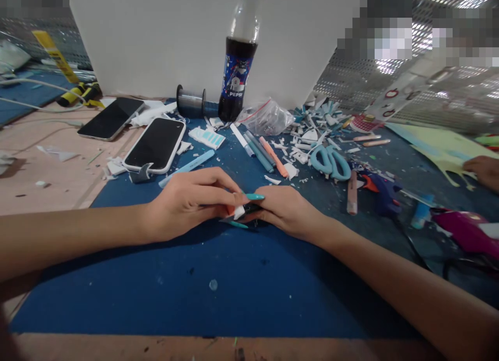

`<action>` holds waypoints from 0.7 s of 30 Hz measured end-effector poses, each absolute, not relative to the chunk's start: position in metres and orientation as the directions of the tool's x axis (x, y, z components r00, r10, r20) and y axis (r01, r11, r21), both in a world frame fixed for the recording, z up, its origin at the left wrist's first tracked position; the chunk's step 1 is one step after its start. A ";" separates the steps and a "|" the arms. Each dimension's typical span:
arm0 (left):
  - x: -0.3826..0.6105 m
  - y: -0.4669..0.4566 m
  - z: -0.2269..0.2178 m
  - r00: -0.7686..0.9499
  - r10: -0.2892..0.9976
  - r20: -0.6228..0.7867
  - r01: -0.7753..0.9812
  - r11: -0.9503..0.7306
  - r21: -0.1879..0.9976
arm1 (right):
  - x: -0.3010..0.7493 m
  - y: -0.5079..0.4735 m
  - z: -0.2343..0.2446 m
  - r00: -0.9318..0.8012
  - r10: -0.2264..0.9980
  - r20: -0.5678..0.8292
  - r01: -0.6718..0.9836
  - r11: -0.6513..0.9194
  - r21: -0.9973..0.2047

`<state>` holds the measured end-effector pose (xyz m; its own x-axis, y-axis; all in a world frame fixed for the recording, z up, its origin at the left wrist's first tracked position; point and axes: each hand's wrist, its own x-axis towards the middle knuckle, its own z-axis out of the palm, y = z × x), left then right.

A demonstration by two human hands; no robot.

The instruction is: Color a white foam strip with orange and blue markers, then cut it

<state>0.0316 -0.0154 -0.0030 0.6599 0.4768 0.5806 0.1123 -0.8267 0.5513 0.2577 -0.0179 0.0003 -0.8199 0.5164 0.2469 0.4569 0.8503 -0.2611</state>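
Above the blue mat (218, 309), my two hands meet in the middle. My left hand (195, 200) is closed, its fingertips pinching a small white piece (239, 212) with a bit of orange beside it. My right hand (286, 207) curls closed around a small black object (251, 209), mostly hidden by the fingers. A pointed teal tip (255, 196) shows at the left fingertips, and a second teal sliver (238, 224) lies just below; I cannot tell what either belongs to. A light-blue pen-like stick (191, 166) lies behind my left hand.
Behind stand a Pepsi bottle (237, 64) and a spool (191, 102). Two phones (156, 145) lie left. Markers (259, 150), blue-handled scissors (330, 162), foam scraps (322, 116) and glue guns (384, 194) are spread right. Another person's hand (483, 171) is at far right.
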 end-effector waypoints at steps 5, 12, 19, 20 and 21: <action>0.033 -0.018 -0.002 0.585 0.528 0.616 0.229 -0.836 0.499 | 0.257 -0.018 -0.001 -0.780 0.503 0.372 0.479 0.862 -0.162; 0.033 -0.021 0.002 0.568 0.625 0.535 0.366 -0.774 0.516 | 0.256 -0.019 -0.003 -0.770 0.480 0.421 0.520 0.854 -0.022; 0.034 -0.019 0.003 0.492 0.780 0.387 0.410 -0.600 0.687 | 0.253 -0.022 -0.001 -0.744 0.496 0.449 0.541 0.841 -0.033; 0.034 -0.018 0.002 0.487 0.795 0.361 0.403 -0.571 0.715 | 0.253 -0.022 -0.001 -0.744 0.486 0.459 0.540 0.842 -0.017; 0.035 -0.018 0.002 0.481 0.812 0.331 0.400 -0.539 0.742 | 0.253 -0.022 -0.001 -0.742 0.477 0.471 0.541 0.841 0.001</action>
<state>0.0347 -0.0178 0.0021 0.4808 0.8120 0.3308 0.3997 -0.5388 0.7416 0.2530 -0.0224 -0.0010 -0.7420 0.4771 0.4710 0.5415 0.8407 0.0014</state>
